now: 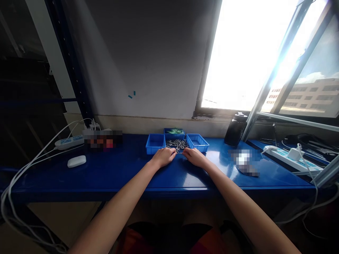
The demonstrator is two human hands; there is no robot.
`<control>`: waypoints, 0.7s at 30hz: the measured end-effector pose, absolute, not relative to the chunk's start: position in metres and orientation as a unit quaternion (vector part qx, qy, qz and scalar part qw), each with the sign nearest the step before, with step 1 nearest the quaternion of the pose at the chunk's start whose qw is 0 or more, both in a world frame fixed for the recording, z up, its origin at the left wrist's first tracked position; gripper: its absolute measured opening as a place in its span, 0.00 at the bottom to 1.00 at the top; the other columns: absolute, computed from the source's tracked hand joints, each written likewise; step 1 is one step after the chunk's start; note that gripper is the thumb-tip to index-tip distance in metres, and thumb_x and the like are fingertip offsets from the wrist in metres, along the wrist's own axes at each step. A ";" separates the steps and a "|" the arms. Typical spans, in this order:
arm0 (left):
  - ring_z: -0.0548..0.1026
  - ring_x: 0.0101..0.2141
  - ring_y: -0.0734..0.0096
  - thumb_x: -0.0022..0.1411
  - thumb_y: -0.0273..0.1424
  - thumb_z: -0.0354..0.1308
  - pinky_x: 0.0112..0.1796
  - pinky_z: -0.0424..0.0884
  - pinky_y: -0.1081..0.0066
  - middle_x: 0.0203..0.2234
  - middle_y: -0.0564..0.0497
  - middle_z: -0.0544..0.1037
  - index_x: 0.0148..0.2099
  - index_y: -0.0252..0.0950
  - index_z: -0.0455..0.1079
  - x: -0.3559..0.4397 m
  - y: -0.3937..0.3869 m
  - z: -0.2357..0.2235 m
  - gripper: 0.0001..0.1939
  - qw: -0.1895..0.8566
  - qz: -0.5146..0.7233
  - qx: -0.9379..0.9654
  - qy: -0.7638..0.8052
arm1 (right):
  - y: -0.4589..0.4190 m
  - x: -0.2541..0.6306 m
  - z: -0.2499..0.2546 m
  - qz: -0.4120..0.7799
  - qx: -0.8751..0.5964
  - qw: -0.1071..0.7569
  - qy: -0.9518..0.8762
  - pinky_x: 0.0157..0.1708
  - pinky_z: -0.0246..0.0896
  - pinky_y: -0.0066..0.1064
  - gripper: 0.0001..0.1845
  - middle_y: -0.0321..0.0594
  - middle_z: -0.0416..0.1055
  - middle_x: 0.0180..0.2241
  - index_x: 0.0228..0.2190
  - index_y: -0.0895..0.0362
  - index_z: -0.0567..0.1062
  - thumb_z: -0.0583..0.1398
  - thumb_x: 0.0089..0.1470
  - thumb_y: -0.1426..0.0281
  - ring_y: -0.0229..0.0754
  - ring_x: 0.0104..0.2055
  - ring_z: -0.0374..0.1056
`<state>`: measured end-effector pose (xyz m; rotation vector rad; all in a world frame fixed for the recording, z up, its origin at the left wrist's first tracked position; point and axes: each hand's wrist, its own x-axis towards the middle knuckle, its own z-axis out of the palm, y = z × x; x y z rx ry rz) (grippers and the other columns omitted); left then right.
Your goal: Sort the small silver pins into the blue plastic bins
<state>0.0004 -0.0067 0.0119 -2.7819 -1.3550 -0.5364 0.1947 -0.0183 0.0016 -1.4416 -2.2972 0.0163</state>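
My left hand point(164, 157) and my right hand point(195, 157) are close together at the table's middle. Fingers on both are pinched, and a small thin, pale piece point(179, 152) spans the gap between the fingertips. It is too small to name exactly. Right behind my hands lies a heap of small thin black and silver metal parts point(177, 144). A blue bin point(155, 141) stands left of the heap, and another blue bin point(197, 141) stands right of it. Behind the heap, a third blue bin point(174, 135) holds green material point(176, 131).
A black bottle point(235, 129) stands at the back right, with a blurred item point(245, 162) before it. On the far right lies a white power strip point(292, 157); another power strip point(69, 141) is on the left, with cables. A white rounded case point(76, 161) lies left.
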 end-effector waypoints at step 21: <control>0.71 0.34 0.67 0.62 0.38 0.40 0.32 0.63 0.72 0.33 0.49 0.74 0.41 0.38 0.64 0.002 -0.008 0.011 0.15 0.036 -0.206 -0.902 -0.377 | -0.015 0.196 -0.002 0.008 -0.503 0.194 -0.842 0.22 0.45 0.22 0.09 0.34 0.66 0.21 0.34 0.57 0.69 0.52 0.52 0.67 0.32 0.22 0.59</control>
